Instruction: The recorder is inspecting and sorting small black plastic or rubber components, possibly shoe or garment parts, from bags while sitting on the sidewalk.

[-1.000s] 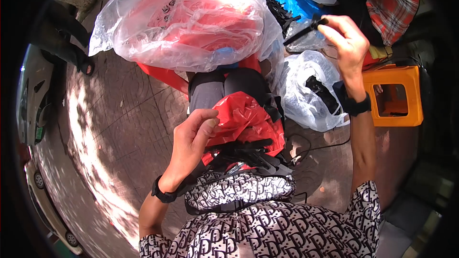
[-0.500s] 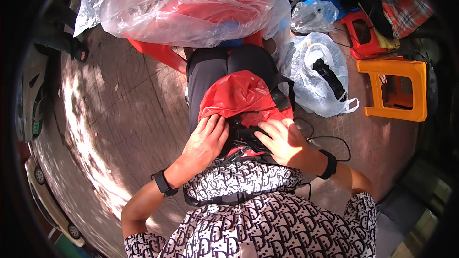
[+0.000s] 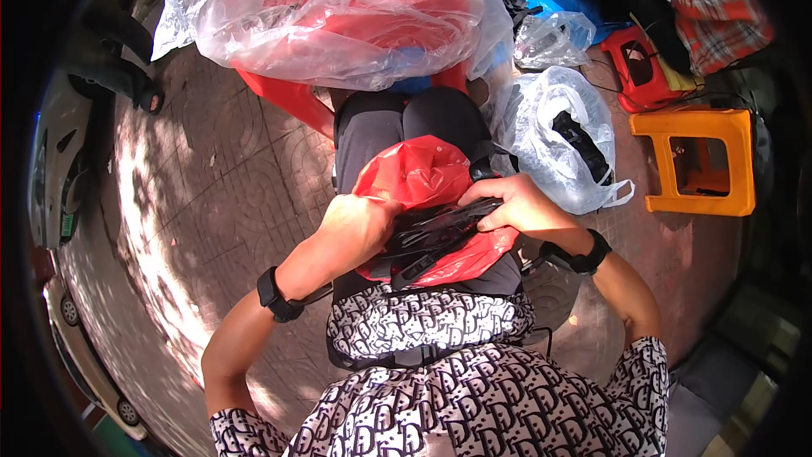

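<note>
One head-worn fisheye view — steeply downward, close over the lap (image 3: 406, 131) and paved ground (image 3: 228, 195).

Thin glossy crinkled plastic: red bag (image 3: 420, 176) on lap. Matt black plastic: bundled strips (image 3: 431, 233) in both hands. Clear shiny film: large bag (image 3: 338, 13); rough paving (image 3: 220, 169)
</note>
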Tool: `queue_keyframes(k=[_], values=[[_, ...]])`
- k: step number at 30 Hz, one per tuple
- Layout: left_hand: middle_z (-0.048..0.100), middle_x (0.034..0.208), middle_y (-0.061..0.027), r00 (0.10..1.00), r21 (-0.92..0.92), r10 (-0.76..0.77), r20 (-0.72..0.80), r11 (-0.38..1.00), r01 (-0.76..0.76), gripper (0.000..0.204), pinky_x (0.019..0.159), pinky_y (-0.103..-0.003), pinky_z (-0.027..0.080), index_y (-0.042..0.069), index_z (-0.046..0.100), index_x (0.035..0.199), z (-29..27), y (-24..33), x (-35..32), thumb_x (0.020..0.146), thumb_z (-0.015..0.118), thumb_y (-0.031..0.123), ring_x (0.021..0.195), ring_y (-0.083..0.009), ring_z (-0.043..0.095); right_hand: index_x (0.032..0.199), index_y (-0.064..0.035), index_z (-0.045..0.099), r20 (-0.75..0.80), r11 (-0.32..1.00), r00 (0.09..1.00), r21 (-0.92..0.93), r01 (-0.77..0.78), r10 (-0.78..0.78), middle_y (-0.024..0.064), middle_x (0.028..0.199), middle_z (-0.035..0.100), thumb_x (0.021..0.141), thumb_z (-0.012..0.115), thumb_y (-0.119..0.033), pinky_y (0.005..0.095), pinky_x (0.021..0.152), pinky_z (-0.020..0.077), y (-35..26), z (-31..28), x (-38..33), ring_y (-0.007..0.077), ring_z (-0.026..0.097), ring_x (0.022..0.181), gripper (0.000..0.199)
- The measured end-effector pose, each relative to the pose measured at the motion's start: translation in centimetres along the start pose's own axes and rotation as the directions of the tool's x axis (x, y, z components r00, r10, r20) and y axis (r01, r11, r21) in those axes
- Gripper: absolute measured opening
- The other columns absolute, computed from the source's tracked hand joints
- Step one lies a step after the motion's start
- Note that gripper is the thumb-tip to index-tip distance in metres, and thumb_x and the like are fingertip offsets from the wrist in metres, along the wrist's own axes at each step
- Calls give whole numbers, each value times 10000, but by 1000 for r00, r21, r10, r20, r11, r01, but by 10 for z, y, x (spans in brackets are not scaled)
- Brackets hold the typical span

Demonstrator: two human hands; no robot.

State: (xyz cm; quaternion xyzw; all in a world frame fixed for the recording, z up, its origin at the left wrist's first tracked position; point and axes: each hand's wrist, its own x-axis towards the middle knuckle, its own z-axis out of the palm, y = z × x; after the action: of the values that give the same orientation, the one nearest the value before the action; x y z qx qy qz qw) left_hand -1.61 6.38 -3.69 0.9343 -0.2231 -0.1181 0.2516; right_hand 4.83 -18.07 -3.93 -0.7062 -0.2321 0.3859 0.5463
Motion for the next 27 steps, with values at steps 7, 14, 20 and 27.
queue_keyframes(k=[7, 14, 20, 27], values=[[571, 630, -147, 927, 11, -113, 358, 993, 116, 167, 562, -426, 451, 77, 574, 848, -6, 9, 4, 766, 545, 219, 620, -338, 570, 964, -5, 582, 344, 866, 815, 14, -500, 465, 26, 546, 517, 632, 638, -54, 241, 386, 329, 2, 10, -4, 82, 440, 412, 340], [566, 814, -163, 989, -108, -41, 140, 993, 57, 270, 695, -386, 451, -7, 534, 952, -8, 31, -19, 772, 576, 189, 797, -316, 563, 1093, -62, 480, 79, 863, 990, -487, 139, -115, 143, 878, 558, 602, 669, -145, 398, 703, 471, 11, 34, -12, 326, 573, 773, 532], [494, 652, -81, 987, -118, 110, 115, 988, -96, 179, 545, -338, 450, 39, 527, 748, -9, 52, -61, 717, 627, 184, 619, -243, 529, 1088, -28, 488, 103, 720, 950, -629, 291, -294, 98, 873, 512, 620, 634, -90, 346, 694, 476, 6, 24, -21, 272, 554, 782, 494], [497, 731, -73, 992, 313, 103, 68, 942, -119, 273, 638, -305, 421, 7, 540, 904, 41, 41, -67, 690, 543, 177, 720, -212, 501, 933, -8, 577, 78, 894, 962, -354, 274, -263, 116, 796, 561, 607, 585, 12, 321, 645, 461, 18, 23, -7, 260, 567, 724, 327]])
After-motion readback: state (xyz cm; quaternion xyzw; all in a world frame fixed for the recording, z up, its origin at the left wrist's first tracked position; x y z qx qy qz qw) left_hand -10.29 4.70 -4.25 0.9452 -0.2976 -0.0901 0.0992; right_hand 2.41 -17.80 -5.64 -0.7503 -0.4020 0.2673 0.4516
